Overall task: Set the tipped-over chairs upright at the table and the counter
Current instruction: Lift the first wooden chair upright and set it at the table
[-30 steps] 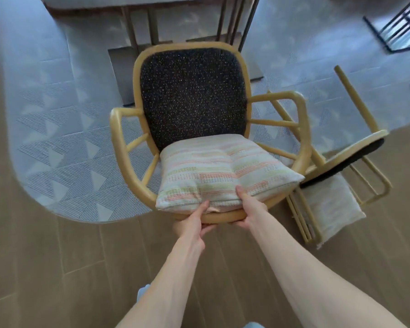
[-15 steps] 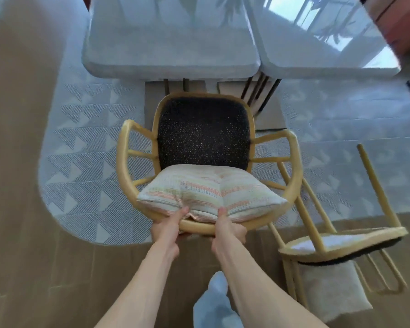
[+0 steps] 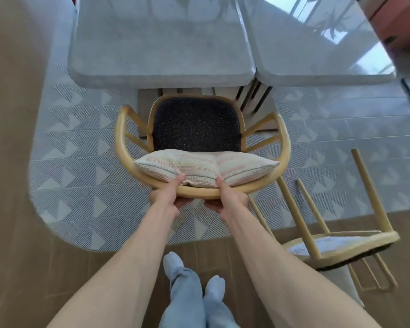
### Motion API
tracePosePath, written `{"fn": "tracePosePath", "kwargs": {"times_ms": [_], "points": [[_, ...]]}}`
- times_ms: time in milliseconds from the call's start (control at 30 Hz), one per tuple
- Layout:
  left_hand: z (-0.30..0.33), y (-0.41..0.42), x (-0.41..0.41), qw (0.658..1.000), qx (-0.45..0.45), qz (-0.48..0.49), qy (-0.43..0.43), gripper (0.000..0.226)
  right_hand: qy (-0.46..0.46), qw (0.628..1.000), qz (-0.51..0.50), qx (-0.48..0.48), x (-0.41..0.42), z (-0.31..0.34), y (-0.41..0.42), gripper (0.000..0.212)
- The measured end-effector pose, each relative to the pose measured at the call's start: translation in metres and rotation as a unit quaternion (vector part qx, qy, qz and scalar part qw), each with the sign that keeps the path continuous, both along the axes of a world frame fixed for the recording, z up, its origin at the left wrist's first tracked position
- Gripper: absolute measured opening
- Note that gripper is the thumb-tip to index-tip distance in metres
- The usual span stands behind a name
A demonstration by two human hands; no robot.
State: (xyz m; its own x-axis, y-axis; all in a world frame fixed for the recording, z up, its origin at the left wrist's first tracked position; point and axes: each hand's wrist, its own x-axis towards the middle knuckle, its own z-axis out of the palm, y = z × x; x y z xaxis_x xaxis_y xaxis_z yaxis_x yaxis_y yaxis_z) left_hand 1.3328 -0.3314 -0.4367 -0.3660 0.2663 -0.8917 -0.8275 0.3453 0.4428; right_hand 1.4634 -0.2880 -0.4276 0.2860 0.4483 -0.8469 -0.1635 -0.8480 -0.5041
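Closest in, at 6 o'clock, my socked feet (image 3: 194, 275) stand on the wood floor (image 3: 17, 268), just short of the patterned rug (image 3: 81, 185). Both arms reach forward to 12. Left hand (image 3: 165, 197) and right hand (image 3: 230, 197) each clamp the front rail of the upright armchair (image 3: 285, 143): thumbs on top against the striped seat cushion (image 3: 204, 165), fingers curled under the rail, mostly hidden. This chair sits on its legs, facing me, back toward the grey table (image 3: 161, 43); I judge it righted but perhaps not yet tucked in. At 4 o'clock a second armchair (image 3: 341, 242) lies tipped over, legs in the air, its pale cushion (image 3: 348, 278) underneath on the floor, untouched. Beyond, at 1 o'clock, a second tabletop (image 3: 317, 48) abuts the first. Counter not in view, so I cannot tell what remains there.
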Motion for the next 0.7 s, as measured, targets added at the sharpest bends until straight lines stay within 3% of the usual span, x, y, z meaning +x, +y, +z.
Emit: {"fn": "tracePosePath", "kwargs": {"times_ms": [200, 400, 567, 700], "points": [[0.0, -0.001, 0.0, 1.0, -0.004, 0.001, -0.018, 0.053, -0.064, 0.995, 0.078, -0.005, 0.004, -0.01, -0.006, 0.077], [-0.004, -0.005, 0.009, 1.0, -0.003, 0.018, -0.014, 0.051, 0.131, 0.99, -0.018, 0.04, 0.038, -0.012, 0.011, 0.046], [-0.002, -0.014, 0.018, 0.997, -0.004, 0.071, -0.029, 0.048, 0.169, 0.983, -0.064, 0.036, 0.043, -0.018, 0.007, 0.031], [0.007, -0.022, 0.011, 0.998, -0.008, 0.063, -0.002, 0.048, 0.174, 0.983, -0.033, 0.035, 0.037, -0.015, 0.0, 0.03]]}}
